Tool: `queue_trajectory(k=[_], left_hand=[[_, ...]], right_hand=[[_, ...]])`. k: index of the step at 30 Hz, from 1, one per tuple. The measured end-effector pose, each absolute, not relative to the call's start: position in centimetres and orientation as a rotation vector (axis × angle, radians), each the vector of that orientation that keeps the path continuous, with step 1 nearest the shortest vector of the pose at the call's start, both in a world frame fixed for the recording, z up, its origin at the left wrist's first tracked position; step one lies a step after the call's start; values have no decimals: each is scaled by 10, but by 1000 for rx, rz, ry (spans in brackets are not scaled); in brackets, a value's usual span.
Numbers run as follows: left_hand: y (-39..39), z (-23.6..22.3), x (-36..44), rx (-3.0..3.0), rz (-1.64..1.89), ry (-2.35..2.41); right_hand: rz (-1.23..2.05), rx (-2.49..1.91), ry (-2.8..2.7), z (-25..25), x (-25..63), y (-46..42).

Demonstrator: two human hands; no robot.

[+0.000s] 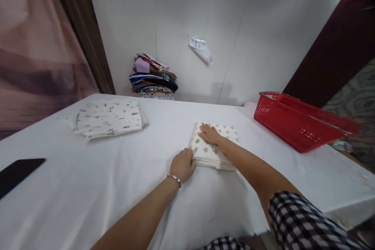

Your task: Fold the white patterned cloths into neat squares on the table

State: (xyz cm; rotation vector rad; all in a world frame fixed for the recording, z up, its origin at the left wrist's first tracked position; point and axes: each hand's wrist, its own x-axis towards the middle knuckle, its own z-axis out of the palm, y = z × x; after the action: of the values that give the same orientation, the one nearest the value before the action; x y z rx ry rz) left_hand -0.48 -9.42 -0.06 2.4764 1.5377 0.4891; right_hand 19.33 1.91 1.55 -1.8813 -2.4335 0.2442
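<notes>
A small folded white cloth with a grey and green print [218, 152] lies on the white table [88, 187]. My right hand [209, 133] rests flat on its top, fingers spread toward the far left corner. My left hand [183, 165], with a silver bracelet on the wrist, is curled against the cloth's near left edge, fingers tucked at the fold. A second, larger folded printed cloth [109, 118] lies apart at the far left of the table.
A red plastic basket [301, 123] stands at the right side of the table. A stack of folded colourful clothes [152, 78] sits against the back wall. A black flat object [16, 174] lies at the left edge. A paper note [197, 44] hangs on the wall.
</notes>
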Motion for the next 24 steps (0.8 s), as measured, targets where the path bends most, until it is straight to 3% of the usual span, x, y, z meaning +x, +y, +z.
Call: queue_trajectory(k=[7, 13, 20, 24], left_hand=[[-94, 0, -7, 2484, 556, 1505], [-96, 2, -8, 2407, 600, 1503], [-72, 16, -17, 1840, 599, 1489], [-57, 24, -7, 1800, 571, 1602]], right_hand=[[234, -2167, -1937, 13, 277, -40], [628, -1911, -1223, -12, 294, -93], [919, -1742, -921, -3, 297, -123], [1050, -1748, -890, 6, 305, -120]])
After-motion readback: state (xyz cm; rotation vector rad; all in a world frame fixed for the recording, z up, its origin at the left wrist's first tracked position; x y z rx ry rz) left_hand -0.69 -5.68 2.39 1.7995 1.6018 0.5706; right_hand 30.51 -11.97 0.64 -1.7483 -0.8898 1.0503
